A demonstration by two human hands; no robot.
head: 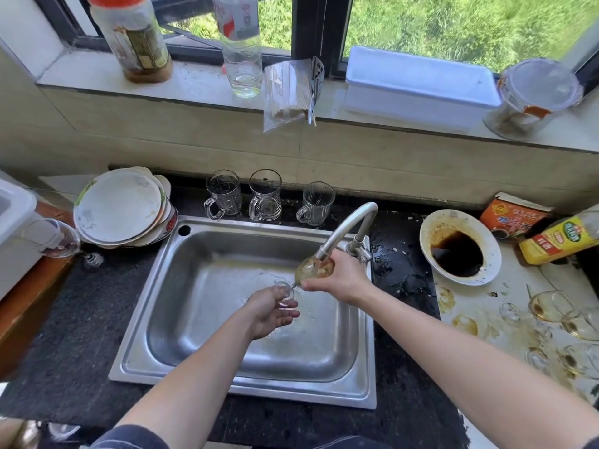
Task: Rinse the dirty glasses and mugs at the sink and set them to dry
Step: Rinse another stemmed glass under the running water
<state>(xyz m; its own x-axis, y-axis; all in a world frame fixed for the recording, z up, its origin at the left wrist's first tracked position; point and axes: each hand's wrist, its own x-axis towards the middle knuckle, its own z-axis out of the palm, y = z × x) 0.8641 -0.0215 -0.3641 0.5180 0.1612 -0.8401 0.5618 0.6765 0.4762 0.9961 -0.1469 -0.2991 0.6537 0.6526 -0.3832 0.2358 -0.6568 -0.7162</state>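
We hold the wine glass (311,268) tilted under the tap (343,231): our right hand (340,280) grips its bowl, far right; our left hand (272,311) holds its foot, near left.

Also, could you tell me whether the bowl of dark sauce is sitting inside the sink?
No, the bowl of dark sauce stands on the counter to the right of the sink.
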